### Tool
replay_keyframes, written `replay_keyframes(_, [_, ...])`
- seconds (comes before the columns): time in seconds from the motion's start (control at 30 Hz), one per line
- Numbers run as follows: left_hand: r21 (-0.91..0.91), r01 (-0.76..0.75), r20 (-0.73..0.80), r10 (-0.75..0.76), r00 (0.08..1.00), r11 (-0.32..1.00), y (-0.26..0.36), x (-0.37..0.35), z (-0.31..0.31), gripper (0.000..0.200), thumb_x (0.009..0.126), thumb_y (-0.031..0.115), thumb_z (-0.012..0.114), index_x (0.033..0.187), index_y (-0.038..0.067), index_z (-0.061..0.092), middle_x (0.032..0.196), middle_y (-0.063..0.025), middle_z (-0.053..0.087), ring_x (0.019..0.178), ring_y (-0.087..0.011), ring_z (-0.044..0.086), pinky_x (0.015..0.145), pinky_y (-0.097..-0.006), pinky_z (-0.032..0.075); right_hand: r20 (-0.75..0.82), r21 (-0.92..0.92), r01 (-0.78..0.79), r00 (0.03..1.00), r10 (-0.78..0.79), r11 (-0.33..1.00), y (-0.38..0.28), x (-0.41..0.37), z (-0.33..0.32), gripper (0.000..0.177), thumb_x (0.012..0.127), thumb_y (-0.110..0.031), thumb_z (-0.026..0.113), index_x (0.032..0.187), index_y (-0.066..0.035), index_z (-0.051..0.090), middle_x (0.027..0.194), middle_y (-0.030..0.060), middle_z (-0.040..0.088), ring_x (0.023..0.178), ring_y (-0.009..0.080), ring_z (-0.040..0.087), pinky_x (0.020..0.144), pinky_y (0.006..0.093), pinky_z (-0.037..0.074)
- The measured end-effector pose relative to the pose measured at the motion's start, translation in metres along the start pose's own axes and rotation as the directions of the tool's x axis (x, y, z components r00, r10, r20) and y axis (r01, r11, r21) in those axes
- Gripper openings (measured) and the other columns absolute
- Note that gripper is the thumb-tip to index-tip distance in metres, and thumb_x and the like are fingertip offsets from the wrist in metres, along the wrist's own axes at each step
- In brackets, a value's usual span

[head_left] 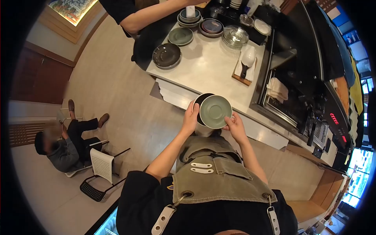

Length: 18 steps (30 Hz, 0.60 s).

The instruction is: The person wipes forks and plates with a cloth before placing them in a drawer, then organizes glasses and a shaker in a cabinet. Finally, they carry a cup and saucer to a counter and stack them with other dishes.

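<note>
My right hand (234, 124) pinches the lower right rim of a green saucer (216, 112). The saucer overlaps a dark plate (202, 99) with a pale rim, and my left hand (190, 116) grips that plate at its left edge. Both are held in front of my apron, by the counter's front edge. Ahead on the counter (211, 72) lie a dark brown plate (166, 55), a green plate (181, 36), a stack of small dishes (189, 20) and a stack of glass saucers (235, 37).
A co-worker's arm (156, 17) reaches over the counter's far left. A white scoop (248, 58) rests on a wooden tray (241, 80). An espresso machine (313, 70) stands at the right. A seated person (66, 147) and a white chair (102, 166) are at the left.
</note>
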<state>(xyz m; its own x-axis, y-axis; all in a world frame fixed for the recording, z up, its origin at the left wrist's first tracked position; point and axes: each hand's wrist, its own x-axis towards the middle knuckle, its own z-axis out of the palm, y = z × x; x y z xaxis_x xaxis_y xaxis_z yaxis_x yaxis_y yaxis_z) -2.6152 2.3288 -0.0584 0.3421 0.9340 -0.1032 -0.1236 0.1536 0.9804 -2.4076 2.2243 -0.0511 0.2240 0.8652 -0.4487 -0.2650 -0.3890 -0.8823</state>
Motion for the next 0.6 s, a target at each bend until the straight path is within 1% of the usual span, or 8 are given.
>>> replay_keyframes(0.1, [0.047,0.002,-0.216,0.008,0.976,0.999,0.018,0.009,-0.020,0.052,0.109,0.041,0.042,0.135,-0.003,0.052,0.127,-0.0129,0.062,0.118,-0.0186,0.055,0.104,-0.0317,0.040,0.005,-0.047,0.024,1.000,-0.024,0.999,-0.043,0.021,0.014,0.026,0.101,-0.012,0.056,0.123,0.001,0.049,0.088,0.0073,0.068,0.077,0.0112,0.066,0.066,0.0250,0.057])
replay_keyframes(0.17, [0.117,0.030,-0.411,0.021,0.911,0.993,0.016,0.012,-0.038,0.052,0.109,0.041,0.042,0.132,-0.004,0.053,0.124,-0.0122,0.063,0.115,-0.0186,0.056,0.102,-0.0322,0.041,-0.031,-0.090,0.060,0.998,-0.063,0.994,-0.061,0.054,0.011,0.028,0.101,-0.012,0.056,0.124,0.002,0.049,0.090,0.0075,0.068,0.078,0.0120,0.066,0.066,0.0254,0.057])
replay_keyframes(0.2, [0.098,0.027,-0.451,0.020,0.892,0.995,0.009,0.009,-0.051,0.051,0.109,0.040,0.042,0.131,-0.004,0.053,0.124,-0.0119,0.063,0.114,-0.0185,0.057,0.102,-0.0321,0.041,-0.048,-0.112,0.071,0.996,-0.077,0.991,-0.069,0.073,0.011,0.029,0.101,-0.013,0.056,0.125,0.002,0.049,0.091,0.0077,0.068,0.079,0.0124,0.067,0.066,0.0256,0.058])
replay_keyframes(0.23, [0.079,0.024,-0.489,0.018,0.872,0.997,0.009,0.005,-0.065,0.050,0.109,0.040,0.043,0.131,-0.004,0.053,0.123,-0.0116,0.063,0.114,-0.0183,0.057,0.102,-0.0321,0.042,-0.059,-0.060,0.143,0.987,-0.147,0.988,-0.080,0.096,0.018,0.031,0.100,-0.012,0.056,0.125,0.003,0.049,0.092,0.0073,0.067,0.080,0.0135,0.068,0.067,0.0269,0.059])
replay_keyframes(0.3, [0.037,0.009,-0.572,0.014,0.820,0.999,0.009,-0.007,-0.089,0.047,0.109,0.039,0.044,0.130,-0.002,0.054,0.122,-0.0111,0.063,0.113,-0.0181,0.058,0.100,-0.0321,0.043,-0.080,0.046,0.209,0.976,-0.205,0.977,-0.106,0.149,0.038,0.031,0.098,-0.011,0.056,0.123,0.006,0.050,0.091,0.0080,0.064,0.082,0.0156,0.069,0.069,0.0283,0.060])
replay_keyframes(0.37, [-0.001,-0.018,-0.650,0.013,0.760,1.000,0.005,-0.024,-0.113,0.044,0.109,0.037,0.045,0.130,-0.001,0.054,0.122,-0.0107,0.063,0.112,-0.0178,0.059,0.098,-0.0321,0.045,-0.077,0.103,0.224,0.973,-0.217,0.969,-0.124,0.208,0.057,0.030,0.097,-0.009,0.055,0.121,0.009,0.050,0.093,0.0113,0.063,0.083,0.0199,0.071,0.069,0.0292,0.062])
replay_keyframes(0.47, [-0.070,-0.084,-0.750,0.003,0.661,0.994,0.016,-0.048,-0.128,0.041,0.108,0.033,0.048,0.132,0.000,0.052,0.123,-0.0109,0.063,0.110,-0.0180,0.061,0.096,-0.0327,0.048,-0.018,0.066,0.208,0.978,-0.207,0.976,-0.139,0.287,0.086,0.022,0.097,-0.005,0.055,0.114,0.010,0.051,0.102,0.0159,0.063,0.084,0.0211,0.070,0.071,0.0297,0.064])
replay_keyframes(0.6, [-0.127,-0.160,-0.851,-0.024,0.525,0.979,0.025,-0.070,-0.123,0.038,0.107,0.028,0.052,0.131,-0.001,0.052,0.124,-0.0108,0.062,0.109,-0.0186,0.060,0.097,-0.0328,0.047,-0.013,0.077,0.200,0.980,-0.199,0.977,-0.153,0.345,0.126,0.022,0.096,-0.002,0.053,0.113,0.011,0.052,0.104,0.0180,0.062,0.084,0.0239,0.071,0.071,0.0323,0.066])
